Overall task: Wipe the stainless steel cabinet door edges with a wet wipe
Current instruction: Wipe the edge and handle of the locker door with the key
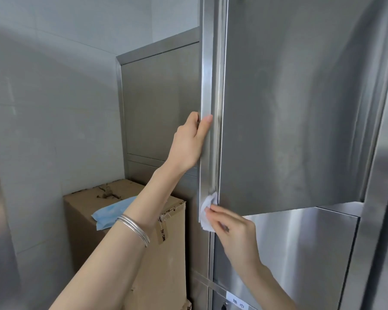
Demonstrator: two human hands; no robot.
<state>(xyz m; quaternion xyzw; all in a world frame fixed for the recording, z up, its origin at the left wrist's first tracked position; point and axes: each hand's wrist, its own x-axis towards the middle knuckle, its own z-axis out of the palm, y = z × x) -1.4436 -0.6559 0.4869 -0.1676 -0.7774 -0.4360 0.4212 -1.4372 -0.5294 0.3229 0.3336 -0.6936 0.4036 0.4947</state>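
Left hand [189, 142] grips and steadies the open stainless steel cabinet door [300, 104] by its edge [207, 153], while right hand [233, 231] pinches the wet wipe [207, 209] at the lower corner; keep firm, even pressure along the channel.

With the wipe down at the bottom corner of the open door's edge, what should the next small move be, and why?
Probably slide the wet wipe upward along the door edge. The right hand presses it at the edge's bottom corner, so the strip above looks left to cover, while the left hand grips the edge higher up, steadying the open door. That hand may need to shift as the wipe nears it.
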